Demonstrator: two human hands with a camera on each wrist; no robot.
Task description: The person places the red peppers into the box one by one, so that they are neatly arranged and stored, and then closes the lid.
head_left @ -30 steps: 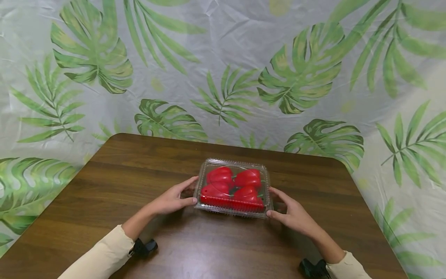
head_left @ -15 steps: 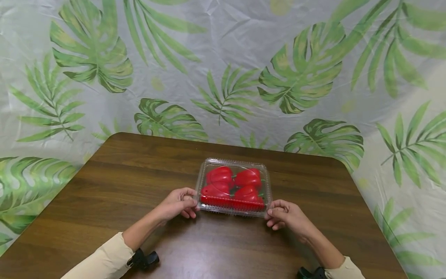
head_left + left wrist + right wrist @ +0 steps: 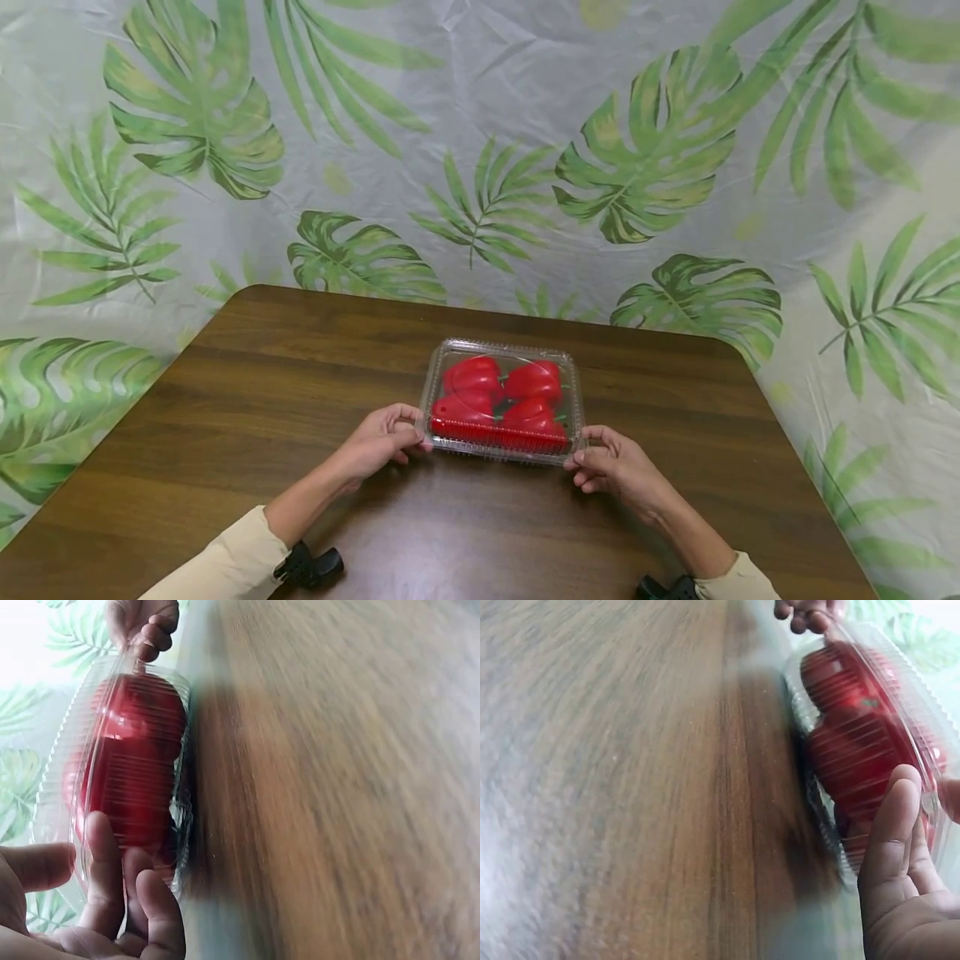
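A clear plastic clamshell container (image 3: 498,454) with its lid down sits toward the back of the table in the head view. Through the plastic show several red bell peppers (image 3: 471,379) with green stems. My left hand (image 3: 378,442) pinches the rim at the front left corner, thumb above and fingers curled below. At the front right corner, my right hand (image 3: 622,468) grips the rim in the same way. In the left wrist view, the fingertips (image 3: 101,832) lie against the ribbed side of the container. The underside of the container is mostly hidden in the head view.
The brown wooden table (image 3: 480,533) has rounded far corners. Behind it hangs a pale cloth (image 3: 517,100) with green leaf prints. Black straps with camera mounts (image 3: 309,567) sit on both wrists, next to beige sleeves (image 3: 225,554).
Both hands have slid from the container's sides toward its front corners. Their fingers, spread along the sides before, are now curled under the rim. The container has barely moved.
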